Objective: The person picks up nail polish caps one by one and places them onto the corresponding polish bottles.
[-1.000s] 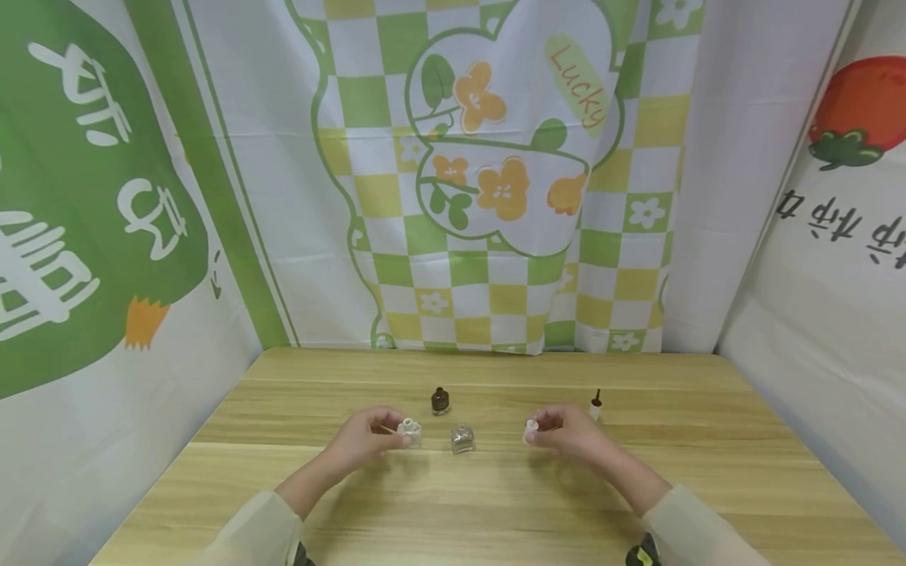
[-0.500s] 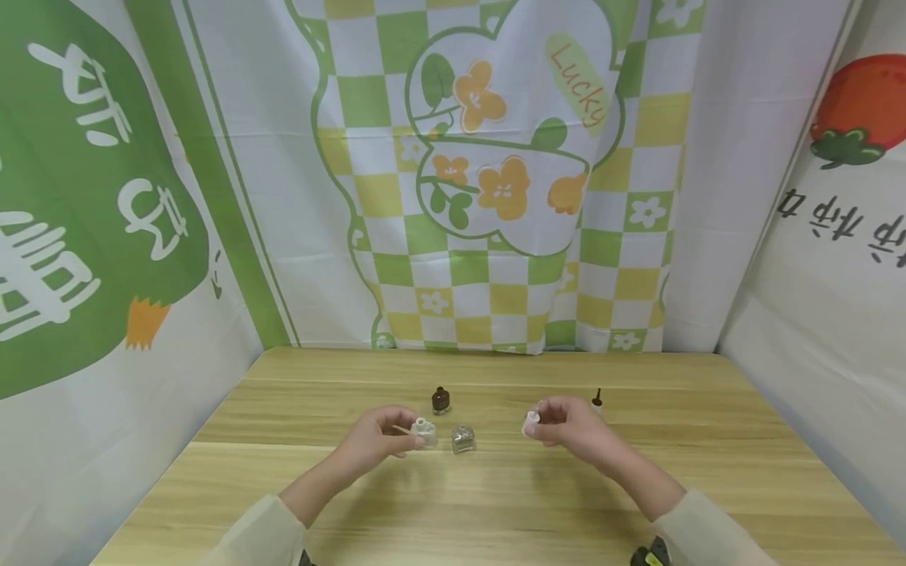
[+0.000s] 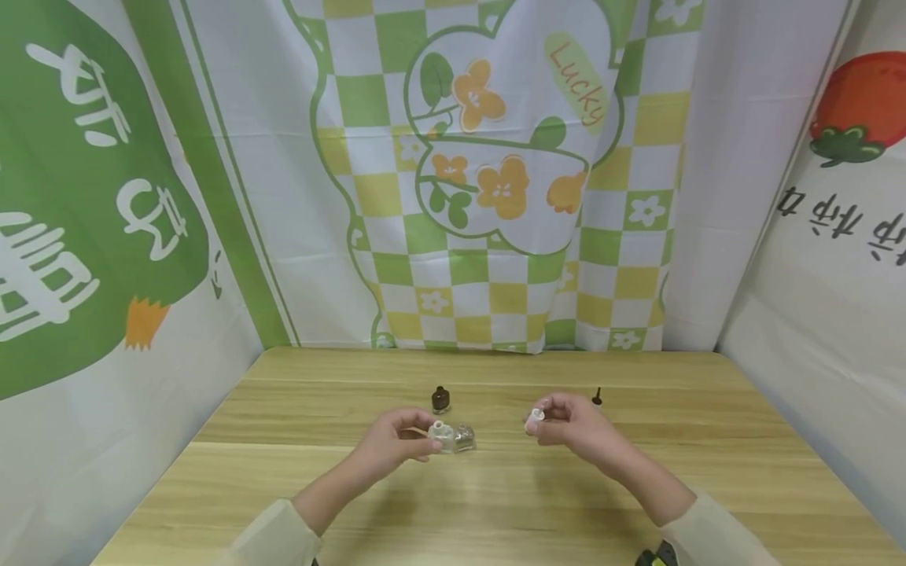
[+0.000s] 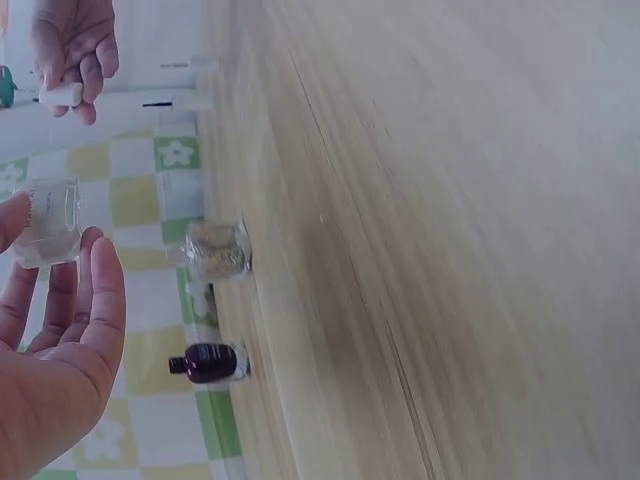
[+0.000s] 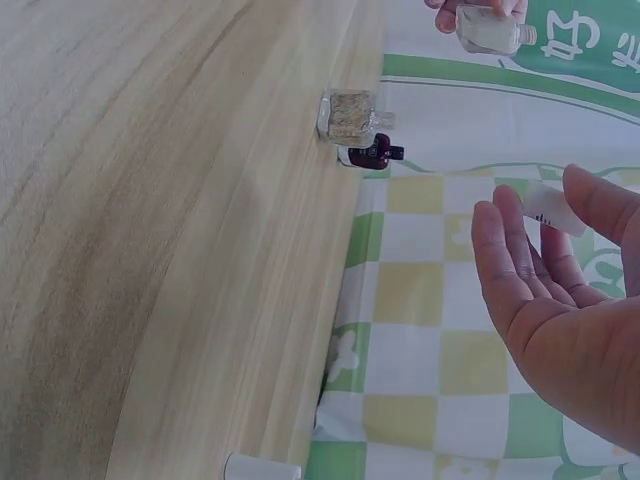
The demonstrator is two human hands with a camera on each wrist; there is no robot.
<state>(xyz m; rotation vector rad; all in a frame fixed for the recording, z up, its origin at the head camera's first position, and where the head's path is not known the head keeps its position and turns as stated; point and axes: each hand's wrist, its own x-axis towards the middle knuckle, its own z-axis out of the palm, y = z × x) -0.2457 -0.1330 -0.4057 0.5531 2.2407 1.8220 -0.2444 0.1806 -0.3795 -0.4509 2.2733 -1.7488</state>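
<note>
My left hand (image 3: 399, 439) pinches a clear nail polish bottle (image 4: 50, 222) with whitish contents between thumb and fingers; its neck is uncapped. Across from it, my right hand (image 3: 583, 431) holds a white nail polish cap (image 5: 553, 208) between thumb and fingertips, raised off the table. The cap's brush is hard to make out. Just right of the held bottle in the head view, a glitter nail polish bottle (image 3: 464, 438) stands on the table, its neck bare. A dark nail polish bottle (image 3: 440, 399) stands behind them, also uncapped.
The wooden table (image 3: 453, 511) carries these things. A cap with a dark upright brush (image 3: 598, 396) stands behind my right hand, partly hidden. A white cap (image 5: 262, 468) shows at the right wrist view's bottom edge. Printed cloth (image 3: 495, 299) hangs at the back.
My left hand has brought the whitish bottle rightward, close to the glitter bottle. My right hand has risen slightly and turned the cap; its wrist has shifted right.
</note>
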